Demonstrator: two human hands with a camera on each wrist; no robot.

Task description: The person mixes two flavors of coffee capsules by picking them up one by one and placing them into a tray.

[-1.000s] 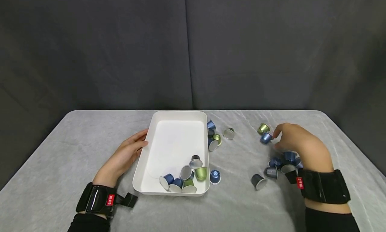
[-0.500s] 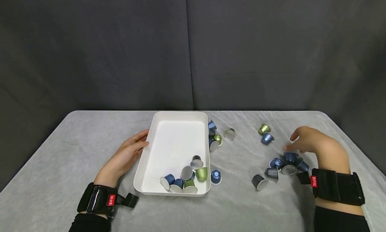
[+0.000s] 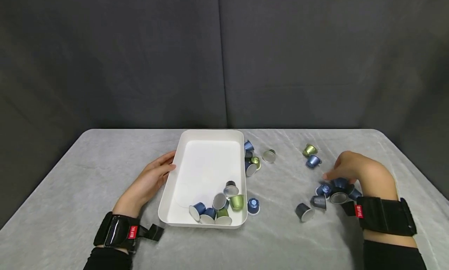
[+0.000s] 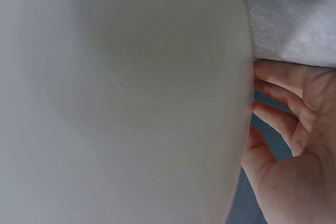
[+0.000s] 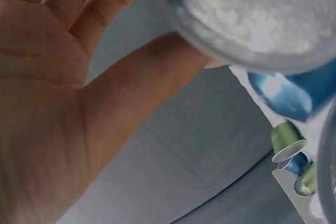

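- Head view: left hand (image 3: 149, 183) lies flat on the grey worktop (image 3: 70, 192), fingers straight, fingertips against the left wall of the white tray (image 3: 168, 196). It grips nothing.
- Left wrist view: confirms the contact; straight fingers (image 4: 281, 95) press the tray wall (image 4: 131, 103), which fills most of the frame, blurred. The tray's contents do not show here.
- Head view: inside the tray, a group of blue, green and grey capsules (image 3: 219, 207) sits in the near right corner.
- Head view: right hand (image 3: 359, 172) is over a cluster of blue and dark capsules (image 3: 331, 192) on the worktop, right of the tray and well apart from it. Fingers bend down onto a blue capsule (image 3: 339, 182); the grip itself is hidden by the back of the hand.
- Right wrist view: palm (image 5: 47, 93) and thumb close up, with capsule rims blurred just beside the thumb. Whether a capsule is pinched, I cannot tell.
- Head view only: a green capsule (image 3: 310, 149) and another blue one (image 3: 313, 161) lie beyond the right hand; more capsules (image 3: 252, 160) lie against the tray's right wall.
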